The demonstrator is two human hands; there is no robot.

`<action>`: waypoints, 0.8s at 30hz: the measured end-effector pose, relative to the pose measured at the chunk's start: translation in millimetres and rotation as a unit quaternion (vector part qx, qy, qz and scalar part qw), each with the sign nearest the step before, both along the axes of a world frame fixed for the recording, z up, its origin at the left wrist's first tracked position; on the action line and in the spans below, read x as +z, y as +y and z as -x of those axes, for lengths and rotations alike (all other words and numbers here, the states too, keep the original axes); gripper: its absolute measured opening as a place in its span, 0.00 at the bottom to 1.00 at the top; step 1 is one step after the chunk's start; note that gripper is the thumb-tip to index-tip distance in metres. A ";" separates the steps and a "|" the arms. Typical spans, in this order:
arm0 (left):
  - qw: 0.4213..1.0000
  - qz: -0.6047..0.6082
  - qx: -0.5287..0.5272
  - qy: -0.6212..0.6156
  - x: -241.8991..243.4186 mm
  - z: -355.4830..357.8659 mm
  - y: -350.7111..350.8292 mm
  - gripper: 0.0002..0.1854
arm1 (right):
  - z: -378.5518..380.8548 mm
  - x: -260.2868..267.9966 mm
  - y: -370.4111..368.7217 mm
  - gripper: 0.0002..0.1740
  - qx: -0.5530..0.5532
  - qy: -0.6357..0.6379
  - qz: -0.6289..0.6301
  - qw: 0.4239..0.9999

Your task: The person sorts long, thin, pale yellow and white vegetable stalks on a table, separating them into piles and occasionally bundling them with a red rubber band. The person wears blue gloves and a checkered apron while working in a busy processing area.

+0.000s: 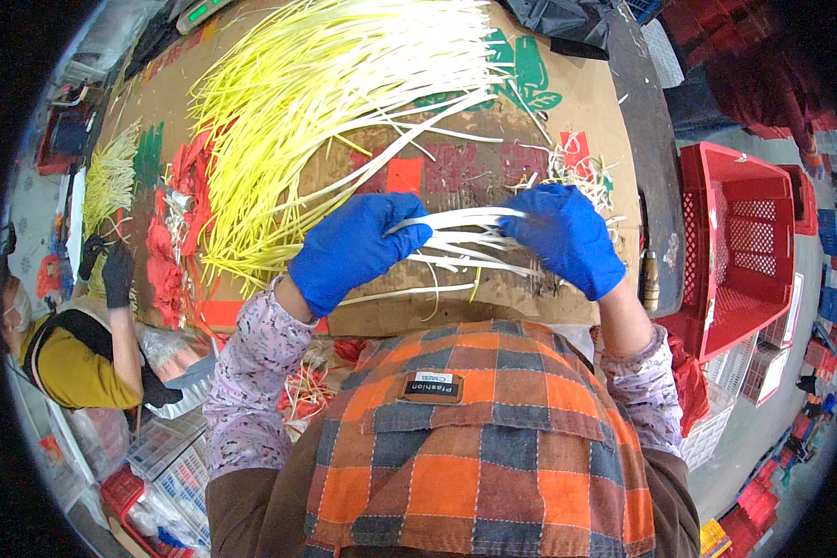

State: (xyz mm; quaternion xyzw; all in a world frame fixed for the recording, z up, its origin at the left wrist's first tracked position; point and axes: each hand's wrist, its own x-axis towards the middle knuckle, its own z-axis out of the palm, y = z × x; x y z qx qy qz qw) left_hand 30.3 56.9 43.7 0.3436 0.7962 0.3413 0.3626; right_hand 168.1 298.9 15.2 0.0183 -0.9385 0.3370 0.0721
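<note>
My left hand (360,245), in a blue glove, is closed on some white stalks (464,218) near the front of the cardboard-covered table. Their pale ends run across to my right hand (565,234), gloved alike, whose fingers are bent over them. Behind my hands lies a big heap of long, thin yellow-and-white stalks (349,91), perhaps yellow chives, with yellow tips to the left and white ends to the right. A few loose stalks lie below my hands. Scraps of white trimmings (586,167) are scattered just beyond my right hand.
Red plastic strips (160,251) lie left of the heap. A wooden-handled tool (650,279) rests at the right edge, beside a red plastic crate (736,251). A co-worker (84,356) in dark gloves handles a smaller stalk pile at the left; another person stands at the upper right.
</note>
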 end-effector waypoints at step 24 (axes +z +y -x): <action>0.988 -0.082 -0.054 0.120 -19.0 -0.6 -7.4 0.16 | -0.9 -7.5 -25.8 0.10 -0.024 -0.006 0.032 0.999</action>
